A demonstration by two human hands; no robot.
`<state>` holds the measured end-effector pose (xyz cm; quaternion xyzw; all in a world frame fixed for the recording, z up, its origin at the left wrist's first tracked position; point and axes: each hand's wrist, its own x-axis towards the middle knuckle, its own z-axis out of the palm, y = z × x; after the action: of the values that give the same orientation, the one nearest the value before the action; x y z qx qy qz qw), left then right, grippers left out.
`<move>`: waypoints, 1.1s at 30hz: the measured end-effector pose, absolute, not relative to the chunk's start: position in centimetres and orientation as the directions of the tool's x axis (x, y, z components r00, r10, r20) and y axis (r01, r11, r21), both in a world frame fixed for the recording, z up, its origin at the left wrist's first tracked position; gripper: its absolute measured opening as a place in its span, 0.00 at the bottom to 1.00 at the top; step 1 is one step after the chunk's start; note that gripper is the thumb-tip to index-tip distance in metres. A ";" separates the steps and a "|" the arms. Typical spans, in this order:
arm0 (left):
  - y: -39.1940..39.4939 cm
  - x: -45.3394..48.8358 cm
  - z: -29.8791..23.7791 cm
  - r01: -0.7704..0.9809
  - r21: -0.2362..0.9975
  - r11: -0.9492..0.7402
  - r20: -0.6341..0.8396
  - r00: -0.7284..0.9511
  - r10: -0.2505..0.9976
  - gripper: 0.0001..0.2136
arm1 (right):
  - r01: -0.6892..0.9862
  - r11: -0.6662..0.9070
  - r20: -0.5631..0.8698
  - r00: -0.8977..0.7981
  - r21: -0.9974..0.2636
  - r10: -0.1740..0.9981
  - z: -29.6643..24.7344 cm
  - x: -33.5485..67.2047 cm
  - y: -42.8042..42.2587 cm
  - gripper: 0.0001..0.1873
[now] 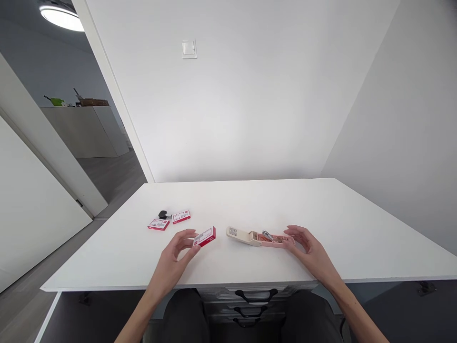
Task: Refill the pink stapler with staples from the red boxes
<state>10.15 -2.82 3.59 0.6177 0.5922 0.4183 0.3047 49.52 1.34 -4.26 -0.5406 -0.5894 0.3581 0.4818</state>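
My left hand (176,253) pinches a small red-and-white box (204,236) between thumb and fingers, tilted and raised at its right end. To its right lies a long, slim cream-and-pink case (246,237), opened out flat on the table, with a square printed code on its cream part. Small reddish and metallic contents show in the pink part, and a shiny metal piece (267,235) sticks up there; their kind is too small to make out. The thumb and fingers of my right hand (307,247) close round the pink right end of that case.
Two more red-and-white boxes, one nearer (158,224) and one farther right (181,216), lie at the left beside a small black-and-metal item (163,215). The white table (342,224) meets the wall behind. Drawers with black handles (256,296) sit below its front edge, between my knees.
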 end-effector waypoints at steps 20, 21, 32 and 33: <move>-2.0 14.3 1.9 0.238 0.962 -0.132 0.091 0.173 0.981 0.22 | 0.251 0.325 0.256 -0.272 -0.912 0.928 -1.5 38.7 -2.8 0.23; -2.0 14.3 1.9 0.232 0.964 -0.131 0.090 0.180 0.980 0.23 | 0.223 0.291 0.225 -0.279 -0.930 0.933 -1.3 37.9 -2.6 0.30; -1.9 14.4 2.2 0.260 0.960 -0.102 0.043 0.223 0.974 0.21 | -0.020 0.108 0.108 -0.338 -0.994 0.935 -1.7 37.4 -1.3 0.23; -1.9 14.4 2.2 0.268 0.959 -0.092 0.036 0.208 0.978 0.19 | -0.051 0.096 0.108 -0.336 -0.994 0.936 -1.8 37.4 -1.4 0.23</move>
<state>14.40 -1.95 2.20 0.6288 0.4954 0.3884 0.4566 37.40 -1.38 -1.76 -0.3718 -0.5952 0.5600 0.4404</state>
